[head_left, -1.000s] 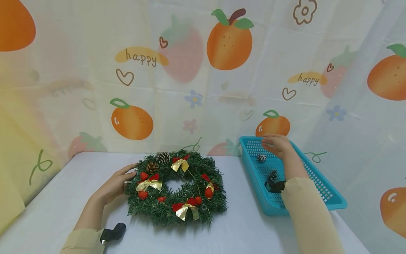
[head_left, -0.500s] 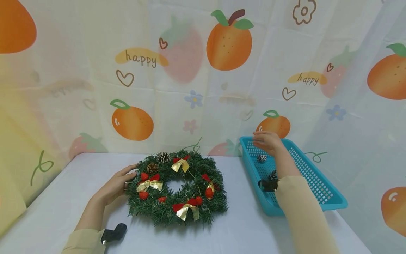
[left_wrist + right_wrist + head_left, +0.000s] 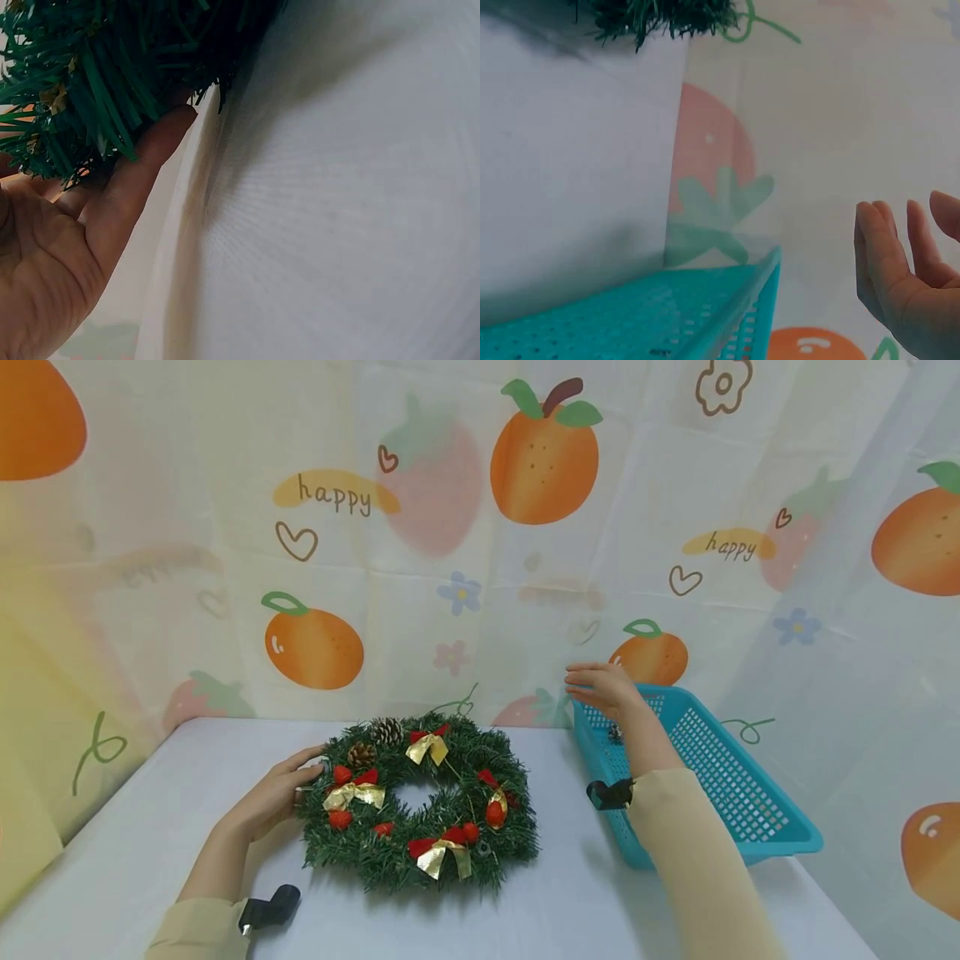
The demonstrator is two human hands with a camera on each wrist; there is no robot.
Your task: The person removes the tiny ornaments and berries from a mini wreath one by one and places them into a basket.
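Note:
A green wreath (image 3: 420,806) with red and gold bows and two pine cones lies flat on the white table (image 3: 187,793). My left hand (image 3: 279,792) rests against its left rim with straight fingers. In the left wrist view the fingers (image 3: 142,161) lie under the needles of the wreath (image 3: 90,67). My right hand (image 3: 600,687) hovers open and empty above the near-left corner of the teal basket (image 3: 720,777). The right wrist view shows the right hand (image 3: 904,274) with spread fingers beside the basket (image 3: 667,322).
A small frosted pine cone (image 3: 615,733) lies in the basket, partly hidden by my right forearm. A fruit-printed curtain (image 3: 480,527) closes off the back and sides. The basket sits at the table's right edge.
My right hand has moved up and to the left, from over the basket's inside to above its left corner, still empty. The left hand and the wreath have stayed put.

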